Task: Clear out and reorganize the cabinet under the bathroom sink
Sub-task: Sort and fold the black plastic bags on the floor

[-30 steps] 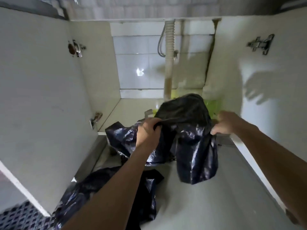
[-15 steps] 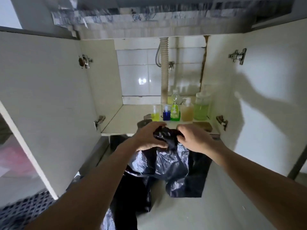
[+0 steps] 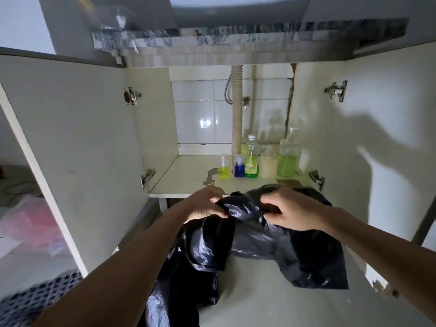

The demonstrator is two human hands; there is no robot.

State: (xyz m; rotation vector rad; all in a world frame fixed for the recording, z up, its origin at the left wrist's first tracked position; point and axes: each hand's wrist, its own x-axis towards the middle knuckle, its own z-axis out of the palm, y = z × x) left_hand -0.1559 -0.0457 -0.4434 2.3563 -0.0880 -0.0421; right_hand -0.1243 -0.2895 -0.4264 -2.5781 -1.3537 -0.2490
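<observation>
Left hand (image 3: 204, 205) and right hand (image 3: 291, 212) still grip the black bag (image 3: 250, 234); now bunched lower

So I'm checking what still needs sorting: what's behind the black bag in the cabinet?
Behind the black plastic bag, five bottles stand in a row on the cabinet shelf, beside the drain hose. The bag and both hands cover the shelf's front right edge.
</observation>
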